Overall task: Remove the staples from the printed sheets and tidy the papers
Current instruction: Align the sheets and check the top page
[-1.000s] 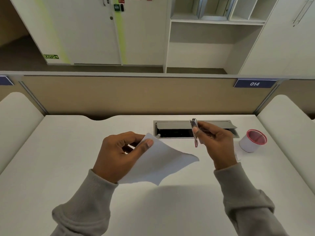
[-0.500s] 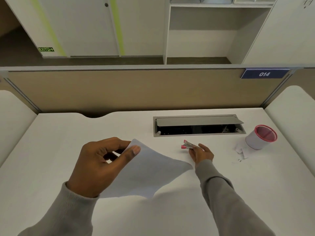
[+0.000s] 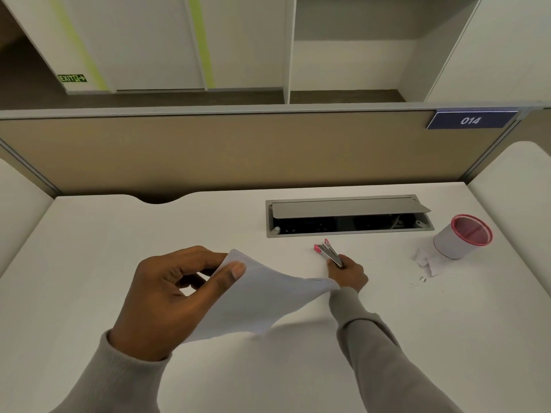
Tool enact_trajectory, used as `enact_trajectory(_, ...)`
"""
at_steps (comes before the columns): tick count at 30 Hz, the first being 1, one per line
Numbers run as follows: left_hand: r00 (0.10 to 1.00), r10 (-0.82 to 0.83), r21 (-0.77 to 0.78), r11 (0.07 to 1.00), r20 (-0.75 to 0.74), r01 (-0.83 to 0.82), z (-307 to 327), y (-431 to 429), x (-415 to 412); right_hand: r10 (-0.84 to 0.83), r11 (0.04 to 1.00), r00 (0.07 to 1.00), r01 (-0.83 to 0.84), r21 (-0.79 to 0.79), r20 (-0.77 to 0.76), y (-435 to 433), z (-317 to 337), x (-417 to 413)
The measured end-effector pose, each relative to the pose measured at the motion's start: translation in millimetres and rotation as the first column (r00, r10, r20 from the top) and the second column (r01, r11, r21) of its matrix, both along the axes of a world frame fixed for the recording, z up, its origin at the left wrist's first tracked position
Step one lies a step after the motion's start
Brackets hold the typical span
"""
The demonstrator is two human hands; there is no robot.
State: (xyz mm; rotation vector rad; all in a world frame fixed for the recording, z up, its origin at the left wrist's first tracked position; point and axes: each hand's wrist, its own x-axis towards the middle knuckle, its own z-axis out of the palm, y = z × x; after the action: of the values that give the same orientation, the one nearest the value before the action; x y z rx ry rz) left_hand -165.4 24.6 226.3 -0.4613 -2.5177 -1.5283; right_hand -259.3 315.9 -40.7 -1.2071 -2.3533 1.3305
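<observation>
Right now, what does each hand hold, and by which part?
Left hand pinches the sheet, upper corner; right hand grips the pink tool, near end.

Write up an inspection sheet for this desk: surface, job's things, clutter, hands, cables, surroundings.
Surface: white desk; cable tray lid ajar.
Job's things: paper held above the desk; pink staple tool in front of the tray.
Clutter: paper scraps and tiny bits beside pink-rimmed cup.
Hands: left hand pinches the paper's corner; right hand grips the staple tool.
Cables: nothing clearly seen; tray interior dark.
Surroundings: beige partition, 014 tag, white cabinets.
</observation>
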Motion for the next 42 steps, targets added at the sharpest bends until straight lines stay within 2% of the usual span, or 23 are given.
enact_trajectory(3,1.0,-0.007,0.01,1.0,0.003,0.007,-3.5,1.0,0.2,0.013,0.996,0.999,-0.016,0.083,0.035,-4.2,-4.5,-1.9)
enact_trajectory(11,1.0,0.005,0.007,1.0,-0.01,-0.005,-6.2,1.4,2.1,0.115,0.987,0.984,-0.128,0.095,0.133,-7.6,-5.8,-2.7)
enact_trajectory(14,1.0,0.009,0.0,1.0,-0.014,-0.01,-5.5,-0.4,2.4,0.136,0.988,0.977,-0.146,0.052,0.162,-1.8,2.4,0.8)
enact_trajectory(17,1.0,0.015,-0.01,1.0,-0.022,-0.015,-3.6,-4.1,1.9,0.05,0.999,0.993,-0.048,-0.023,0.105,1.7,36.1,5.3)
enact_trajectory(20,0.999,0.037,-0.005,0.999,-0.017,-0.037,1.4,-8.0,0.8,0.068,0.998,0.992,-0.068,-0.003,-0.111,-3.2,89.9,13.1)
enact_trajectory(22,0.999,0.027,0.004,1.0,-0.034,-0.027,6.7,-10.3,0.6,0.205,0.979,0.943,-0.2,0.047,-0.261,-7.4,132.9,20.6)
enact_trajectory(24,0.999,0.008,0.019,1.0,-0.049,-0.008,14.3,-12.2,1.9,0.374,0.926,0.851,-0.368,0.087,-0.369,-10.5,178.4,31.1)
enact_trajectory(28,0.996,-0.014,0.015,1.0,-0.084,0.015,28.7,-15.6,5.7,0.672,0.722,0.587,-0.653,0.227,-0.451,-31.0,271.3,74.1)
enact_trajectory(31,0.993,-0.037,-0.012,0.999,-0.111,0.036,41.3,-14.3,10.2,0.782,0.563,0.372,-0.765,0.312,-0.499,-65.4,313.5,114.8)
enact_trajectory(33,0.988,-0.08,-0.004,0.997,-0.131,0.081,51.1,-12.1,15.7,0.808,0.501,0.29,-0.796,0.339,-0.514,-83.7,320.8,131.6)
enact_trajectory(35,0.984,-0.112,0.005,0.993,-0.137,0.114,61.3,-12.2,25.6,0.791,0.496,0.257,-0.801,0.336,-0.555,-94.6,321.3,142.9)
enact_trajectory(38,0.986,-0.136,0.0,0.991,-0.1,0.136,68.0,-10.0,30.8,0.687,0.566,0.302,-0.793,0.226,-0.661,-96.6,317.7,148.0)
enact_trajectory(42,0.985,-0.162,0.018,0.986,-0.058,0.164,75.6,-9.6,46.1,0.624,0.61,0.335,-0.774,0.172,-0.706,-99.4,319.8,164.7)
